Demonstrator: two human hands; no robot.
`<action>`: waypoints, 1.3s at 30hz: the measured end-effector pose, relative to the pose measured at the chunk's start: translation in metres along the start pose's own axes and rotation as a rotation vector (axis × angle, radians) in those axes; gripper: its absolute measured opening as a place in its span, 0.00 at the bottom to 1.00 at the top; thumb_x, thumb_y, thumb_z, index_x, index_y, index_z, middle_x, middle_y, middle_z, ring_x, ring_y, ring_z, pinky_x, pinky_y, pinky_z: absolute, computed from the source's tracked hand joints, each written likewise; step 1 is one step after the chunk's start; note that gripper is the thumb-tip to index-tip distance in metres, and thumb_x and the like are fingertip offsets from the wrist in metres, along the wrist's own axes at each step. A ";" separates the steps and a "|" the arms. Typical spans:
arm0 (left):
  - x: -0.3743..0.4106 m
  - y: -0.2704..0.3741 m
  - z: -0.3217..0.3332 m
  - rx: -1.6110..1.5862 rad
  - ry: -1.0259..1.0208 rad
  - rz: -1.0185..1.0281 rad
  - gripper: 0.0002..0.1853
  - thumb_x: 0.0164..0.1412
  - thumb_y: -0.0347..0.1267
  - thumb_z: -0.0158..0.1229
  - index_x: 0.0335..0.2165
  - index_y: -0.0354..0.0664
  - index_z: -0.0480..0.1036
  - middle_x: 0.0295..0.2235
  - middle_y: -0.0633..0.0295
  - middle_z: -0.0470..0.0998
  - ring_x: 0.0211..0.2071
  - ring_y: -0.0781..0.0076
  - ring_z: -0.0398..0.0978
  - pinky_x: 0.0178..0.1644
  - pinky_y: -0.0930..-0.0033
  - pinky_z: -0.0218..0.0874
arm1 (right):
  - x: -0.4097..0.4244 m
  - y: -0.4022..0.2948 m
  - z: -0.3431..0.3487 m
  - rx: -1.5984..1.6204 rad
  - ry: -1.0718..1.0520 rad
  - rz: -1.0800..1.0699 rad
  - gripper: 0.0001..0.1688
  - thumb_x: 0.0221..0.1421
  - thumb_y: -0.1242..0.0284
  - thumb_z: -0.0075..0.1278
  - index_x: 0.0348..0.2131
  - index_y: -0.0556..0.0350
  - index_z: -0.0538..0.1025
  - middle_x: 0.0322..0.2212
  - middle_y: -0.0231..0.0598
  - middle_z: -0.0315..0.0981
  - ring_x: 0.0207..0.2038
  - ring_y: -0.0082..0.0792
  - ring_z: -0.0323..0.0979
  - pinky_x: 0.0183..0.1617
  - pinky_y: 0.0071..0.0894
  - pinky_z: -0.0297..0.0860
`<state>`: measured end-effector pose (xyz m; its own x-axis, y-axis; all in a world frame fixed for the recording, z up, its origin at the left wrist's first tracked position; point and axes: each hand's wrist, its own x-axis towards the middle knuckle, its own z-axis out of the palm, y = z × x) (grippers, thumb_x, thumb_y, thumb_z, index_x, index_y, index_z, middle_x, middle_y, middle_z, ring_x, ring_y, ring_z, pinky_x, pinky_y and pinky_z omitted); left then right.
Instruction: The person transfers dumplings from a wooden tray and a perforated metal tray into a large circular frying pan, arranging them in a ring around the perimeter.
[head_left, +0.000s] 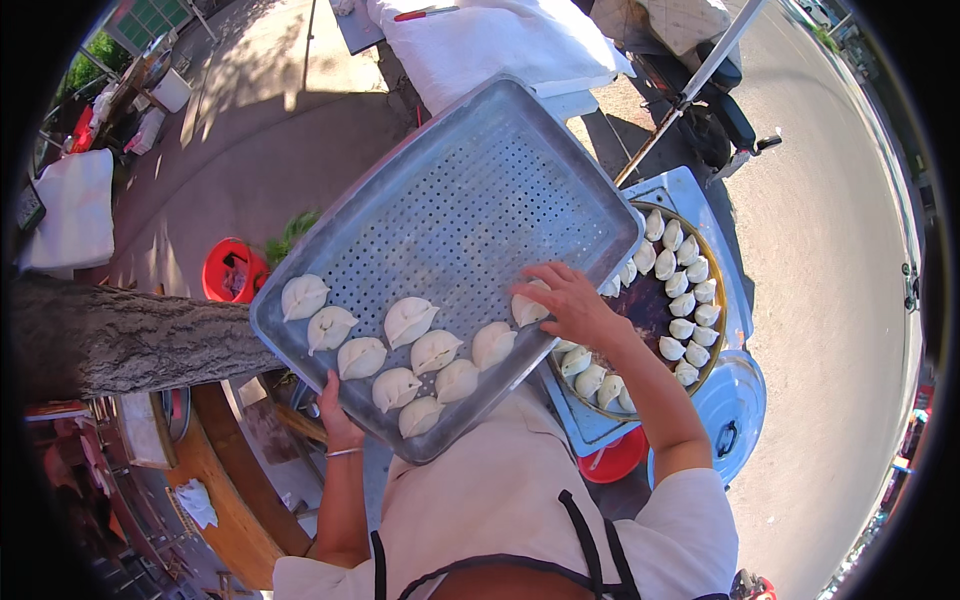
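My left hand (339, 420) grips the lower left edge of a perforated metal tray (465, 202), which tilts in front of my body. Several white filled dumplings (409, 321) lie along the tray's near side. At the tray's right edge, the fingers of my right hand (574, 300) are closed around one dumpling (530, 304). Under my right forearm and partly hidden by the tray is a round pan (634, 322) with a brass-coloured rim. Smaller dumplings (682, 304) stand in rows around its inside edge.
The pan rests on a light blue stand (686, 195), with a blue round lid (727, 420) and a red basin (615, 457) nearby. A white cloth (480, 45) covers something ahead. A tree trunk (142, 337), a red bucket (232, 270) and a wooden table (217, 465) are at left.
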<state>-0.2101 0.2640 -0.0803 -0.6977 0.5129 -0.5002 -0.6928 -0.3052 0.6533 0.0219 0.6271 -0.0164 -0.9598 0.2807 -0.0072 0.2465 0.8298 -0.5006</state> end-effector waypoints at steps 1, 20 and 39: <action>-0.002 -0.001 -0.001 -0.010 -0.010 -0.007 0.25 0.66 0.41 0.54 0.54 0.35 0.65 0.51 0.53 0.73 0.52 0.56 0.72 0.59 0.54 0.61 | -0.001 0.004 0.011 -0.067 -0.051 -0.053 0.31 0.41 0.80 0.58 0.47 0.38 0.74 0.50 0.35 0.66 0.55 0.45 0.63 0.55 0.44 0.65; -0.047 0.009 0.037 0.199 0.142 0.031 0.32 0.62 0.46 0.57 0.56 0.35 0.64 0.54 0.54 0.70 0.54 0.56 0.69 0.62 0.55 0.57 | -0.298 0.162 0.113 1.232 0.936 1.331 0.24 0.59 0.67 0.51 0.51 0.59 0.69 0.39 0.43 0.75 0.38 0.42 0.78 0.32 0.44 0.80; -0.074 -0.005 0.044 0.184 0.164 0.094 0.26 0.63 0.39 0.57 0.53 0.33 0.65 0.50 0.52 0.73 0.49 0.56 0.73 0.57 0.54 0.63 | -0.325 0.176 0.118 -0.011 0.489 1.272 0.20 0.47 0.64 0.64 0.37 0.47 0.73 0.34 0.35 0.74 0.39 0.42 0.73 0.41 0.42 0.69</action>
<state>-0.1472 0.2632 -0.0212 -0.7879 0.3480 -0.5081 -0.5894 -0.1868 0.7860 0.3615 0.6247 -0.2044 0.0744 0.9862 -0.1480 0.9201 -0.1251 -0.3711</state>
